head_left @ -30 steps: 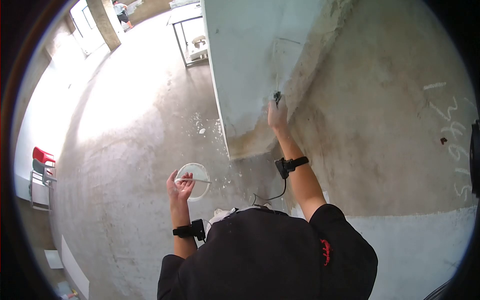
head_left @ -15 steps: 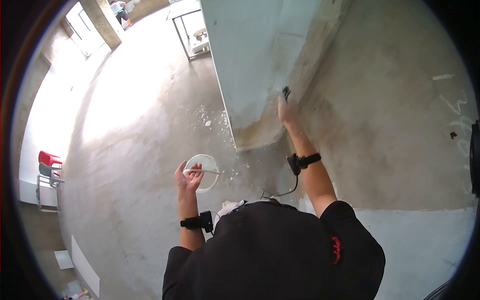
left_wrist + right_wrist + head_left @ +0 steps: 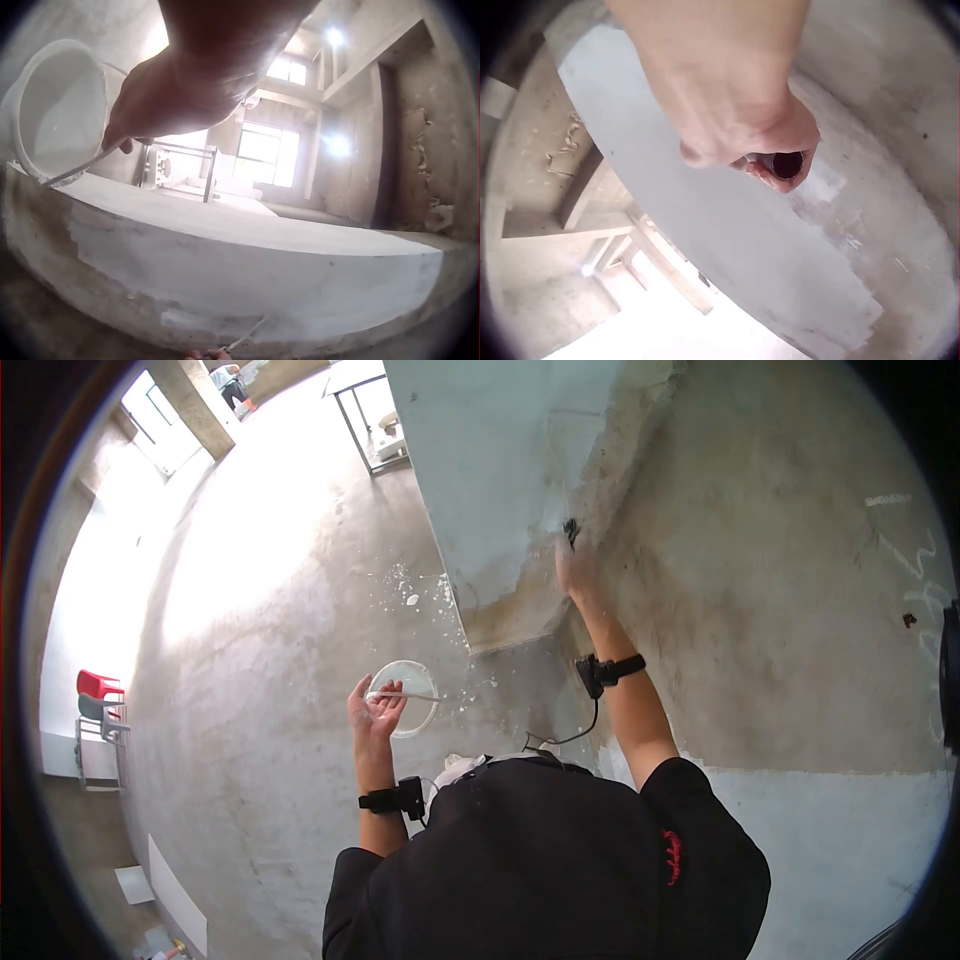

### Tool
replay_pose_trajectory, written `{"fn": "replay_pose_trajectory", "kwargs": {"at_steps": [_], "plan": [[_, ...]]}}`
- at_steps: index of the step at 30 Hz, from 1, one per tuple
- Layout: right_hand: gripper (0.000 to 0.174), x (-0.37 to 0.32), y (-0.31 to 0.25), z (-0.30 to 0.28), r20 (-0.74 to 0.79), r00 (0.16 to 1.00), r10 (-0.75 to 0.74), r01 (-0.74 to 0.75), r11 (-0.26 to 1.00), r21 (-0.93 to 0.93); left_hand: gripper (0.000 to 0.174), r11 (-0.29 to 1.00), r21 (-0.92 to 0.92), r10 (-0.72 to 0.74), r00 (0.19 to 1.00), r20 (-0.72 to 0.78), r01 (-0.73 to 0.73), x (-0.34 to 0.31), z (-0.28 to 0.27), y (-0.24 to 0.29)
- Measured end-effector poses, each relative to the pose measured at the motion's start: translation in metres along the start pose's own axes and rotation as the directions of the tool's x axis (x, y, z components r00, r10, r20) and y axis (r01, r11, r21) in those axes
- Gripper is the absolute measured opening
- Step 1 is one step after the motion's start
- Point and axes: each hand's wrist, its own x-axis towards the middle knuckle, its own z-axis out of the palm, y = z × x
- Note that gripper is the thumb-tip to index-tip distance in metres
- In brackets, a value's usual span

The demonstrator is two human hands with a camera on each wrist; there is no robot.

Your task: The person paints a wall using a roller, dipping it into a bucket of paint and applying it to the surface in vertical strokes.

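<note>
My left hand (image 3: 376,712) is palm up in the head view, its fingers curled on the pale handle (image 3: 405,697) of a white bucket (image 3: 414,668). In the left wrist view the bucket (image 3: 64,105) hangs beside this hand, with whitish material inside. With my right hand (image 3: 576,568) I grip a tool by its round handle (image 3: 789,165), dark at the end; its working end is hidden. This hand is close to a wall face (image 3: 510,490) coated pale grey-white, near the coating's ragged border with bare brown-grey plaster (image 3: 907,255).
White splatters (image 3: 412,600) mark the concrete floor by the wall's lower corner. Farther back stand a metal-framed table (image 3: 355,420) and, beside a pillar, another person (image 3: 228,382). Red and grey chairs (image 3: 98,685) are at the left. A cable (image 3: 570,740) hangs from my right wrist camera.
The head view has shifted a little. My right hand has moved slightly up and right along the wall face and looks blurred. The left hand still holds the bucket.
</note>
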Motion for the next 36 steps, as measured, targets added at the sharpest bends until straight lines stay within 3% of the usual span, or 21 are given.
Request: {"fn": "replay_pose_trajectory", "kwargs": {"at_steps": [2, 4, 8, 13, 16, 18, 22, 26, 28, 31, 33, 36], "plan": [[0.041, -0.001, -0.012, -0.004, 0.019, 1.0, -0.004, 0.004, 0.999, 0.034, 0.04, 1.0, 0.016, -0.004, 1.0, 0.005, 0.004, 0.001, -0.001, 0.0], [0.041, -0.012, -0.02, -0.007, 0.005, 1.0, 0.0, 0.0, 0.996, -0.091, 0.039, 0.999, 0.036, 0.003, 1.0, -0.022, -0.002, 0.0, 0.001, 0.0], [0.042, -0.02, 0.079, 0.031, -0.02, 0.999, 0.049, -0.052, 0.981, -0.186, 0.039, 1.0, 0.01, 0.019, 1.0, -0.014, -0.019, 0.003, -0.001, 0.0], [0.043, -0.041, 0.115, 0.042, 0.005, 0.991, 0.13, -0.123, 0.944, -0.306, 0.039, 1.0, 0.003, 0.025, 0.999, 0.021, -0.025, 0.0, -0.002, -0.001], [0.042, -0.037, 0.123, 0.046, -0.011, 0.99, 0.14, -0.138, 0.957, -0.257, 0.039, 0.999, -0.021, 0.03, 0.999, 0.025, -0.029, 0.002, -0.004, -0.002], [0.04, -0.023, 0.13, 0.047, 0.012, 0.999, 0.053, -0.053, 0.998, -0.04, 0.039, 0.999, -0.012, 0.036, 0.999, 0.029, -0.036, 0.007, -0.009, -0.001], [0.028, 0.006, 0.074, 0.023, -0.116, 0.993, -0.017, 0.013, 0.999, -0.035, 0.04, 0.999, -0.021, 0.04, 0.999, 0.026, -0.04, 0.016, -0.015, 0.001], [0.025, 0.033, 0.049, 0.004, -0.005, 1.0, -0.029, 0.029, 0.997, 0.068, 0.042, 0.998, -0.043, 0.043, 0.999, 0.028, -0.042, 0.019, -0.018, 0.001], [0.029, 0.034, 0.055, 0.009, -0.165, 0.968, -0.189, 0.208, 0.973, 0.104, 0.046, 0.998, -0.054, 0.036, 0.999, 0.027, -0.035, 0.016, -0.016, 0.001], [0.022, 0.029, 0.131, 0.031, -0.165, 0.977, -0.134, 0.158, 0.978, 0.137, 0.041, 0.998, -0.05, 0.023, 1.0, 0.0, -0.023, 0.015, -0.015, -0.001], [0.015, 0.021, 0.183, 0.039, -0.066, 0.998, -0.004, 0.019, 0.976, 0.218, 0.041, 0.998, -0.055, 0.011, 1.0, 0.002, -0.011, 0.013, -0.017, -0.001], [0.012, 0.004, 0.22, 0.042, 0.045, 0.996, 0.078, -0.085, 0.982, 0.17, 0.038, 0.999, -0.038, 0.015, 0.999, -0.033, -0.016, 0.014, -0.012, -0.002]]}}
